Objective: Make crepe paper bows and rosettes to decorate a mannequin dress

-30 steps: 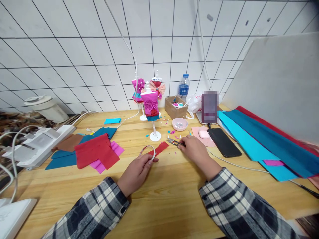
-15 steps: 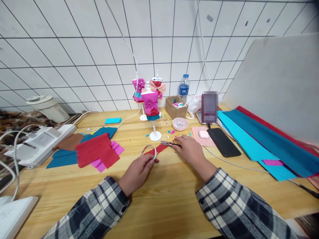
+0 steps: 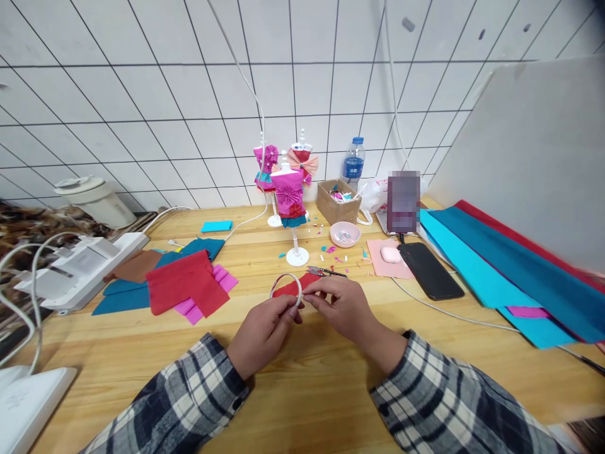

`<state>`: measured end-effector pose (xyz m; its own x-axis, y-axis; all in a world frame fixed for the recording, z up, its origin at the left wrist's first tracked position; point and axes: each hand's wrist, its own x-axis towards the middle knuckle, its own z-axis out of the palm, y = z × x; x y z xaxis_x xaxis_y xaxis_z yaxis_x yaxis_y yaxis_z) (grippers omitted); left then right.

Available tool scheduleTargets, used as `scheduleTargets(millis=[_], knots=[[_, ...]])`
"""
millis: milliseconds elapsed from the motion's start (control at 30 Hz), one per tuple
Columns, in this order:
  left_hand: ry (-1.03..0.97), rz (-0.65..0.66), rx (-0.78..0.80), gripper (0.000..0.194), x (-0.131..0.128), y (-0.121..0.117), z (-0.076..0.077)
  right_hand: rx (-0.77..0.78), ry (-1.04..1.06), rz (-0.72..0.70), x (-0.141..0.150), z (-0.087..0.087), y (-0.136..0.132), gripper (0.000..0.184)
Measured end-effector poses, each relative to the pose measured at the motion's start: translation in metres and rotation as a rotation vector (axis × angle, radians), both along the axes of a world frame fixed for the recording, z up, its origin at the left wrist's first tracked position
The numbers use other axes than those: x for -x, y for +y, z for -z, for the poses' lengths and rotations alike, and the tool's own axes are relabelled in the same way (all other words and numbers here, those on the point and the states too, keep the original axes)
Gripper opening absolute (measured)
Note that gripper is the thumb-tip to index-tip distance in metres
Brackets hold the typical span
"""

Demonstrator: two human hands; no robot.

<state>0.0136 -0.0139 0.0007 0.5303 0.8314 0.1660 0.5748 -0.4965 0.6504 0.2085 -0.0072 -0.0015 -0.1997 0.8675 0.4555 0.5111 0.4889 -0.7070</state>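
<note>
My left hand [image 3: 265,331] is closed around the near side of a narrow white roll of tape [image 3: 299,290], which stands upright above the table. At the roll's right edge, my right hand [image 3: 345,309] pinches with thumb and forefinger, seemingly on the tape's end. Beneath and behind the roll lies a strip of red fabric [image 3: 308,279], partly covered by my hands. Thread snips [image 3: 326,272] rest on the table just beyond my right hand. Straight ahead stands a small dress form [image 3: 289,194] in a magenta top with a red flower and teal hem.
Two more dressed forms stand behind, near a cardboard box [image 3: 334,209], a pink bowl [image 3: 345,242] and a water bottle [image 3: 353,165]. Folded fabric [image 3: 174,284] lies left, beside a power strip [image 3: 85,268]. A black phone [image 3: 430,271] and long fabric pieces [image 3: 510,274] lie right.
My right hand has let go of the thread snips, leaving them on the table. It has moved left and toward me to meet the tape roll. My left hand keeps its hold.
</note>
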Motion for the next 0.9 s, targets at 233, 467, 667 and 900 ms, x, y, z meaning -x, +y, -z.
scheduleTargets(millis=[233, 467, 667, 900], knots=[[0.099, -0.024, -0.173, 0.026, 0.007, 0.006, -0.002, -0.002, -0.006, 0.120, -0.012, -0.007, 0.004, 0.006], [0.040, -0.140, -0.087, 0.027, 0.009, 0.006, -0.004, -0.190, -0.135, 0.006, -0.007, -0.012, -0.006, 0.009], [-0.245, -0.363, 0.019, 0.028, 0.027, 0.018, -0.005, -0.470, -0.249, -0.187, -0.004, -0.021, -0.021, 0.015], [0.016, -0.476, -0.172, 0.029, 0.073, 0.057, -0.009, -0.179, 0.068, -0.088, -0.012, -0.024, -0.014, 0.009]])
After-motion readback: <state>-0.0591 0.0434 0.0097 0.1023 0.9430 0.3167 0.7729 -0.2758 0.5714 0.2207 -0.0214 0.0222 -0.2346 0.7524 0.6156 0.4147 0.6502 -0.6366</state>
